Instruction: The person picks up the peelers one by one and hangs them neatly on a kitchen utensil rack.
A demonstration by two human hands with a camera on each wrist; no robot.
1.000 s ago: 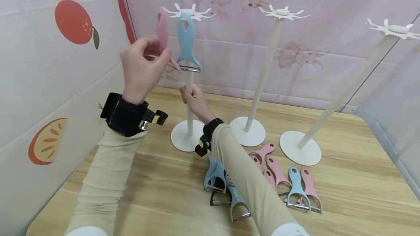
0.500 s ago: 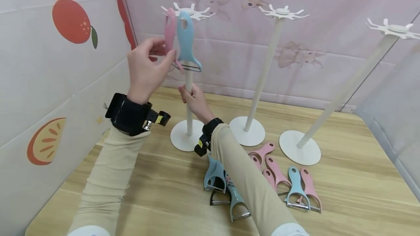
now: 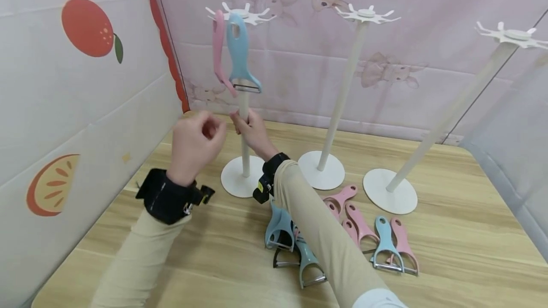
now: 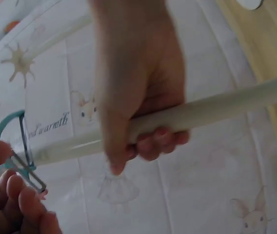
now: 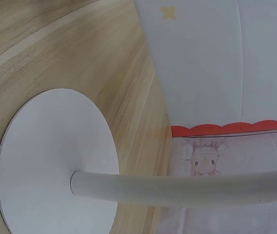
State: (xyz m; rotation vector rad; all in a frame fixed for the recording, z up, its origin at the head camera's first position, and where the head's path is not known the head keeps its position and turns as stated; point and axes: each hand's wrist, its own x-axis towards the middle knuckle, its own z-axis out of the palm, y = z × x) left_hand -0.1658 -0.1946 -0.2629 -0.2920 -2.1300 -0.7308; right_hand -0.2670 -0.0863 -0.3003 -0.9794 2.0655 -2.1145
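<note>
A pink peeler [image 3: 218, 51] and a light blue peeler [image 3: 239, 51] hang by their handle holes from the hooked top of the left white stand [image 3: 243, 13]. My left hand [image 3: 197, 144] is below and left of them with loosely curled fingers, holding nothing. In the left wrist view, thumb and fingertips [image 4: 29, 200] stand apart, with the hanging peelers behind. My right hand [image 3: 255, 132] grips the pole [image 4: 226, 107] of that stand, thumb on one side and fingers around the other. The stand's round base [image 5: 55, 151] sits on the table in the right wrist view.
A middle stand [image 3: 340, 99] and a right stand [image 3: 454, 108] rise to the right. Pink peelers [image 3: 361, 222] and blue peelers [image 3: 280, 229] lie on the wooden table [image 3: 214, 260], some hidden under the right sleeve. Printed curtains [image 3: 85, 108] border the left and back.
My left hand brought the pink peeler right to the stand's hook, let go of it, and dropped down away from it. The right hand still grips the pole.
</note>
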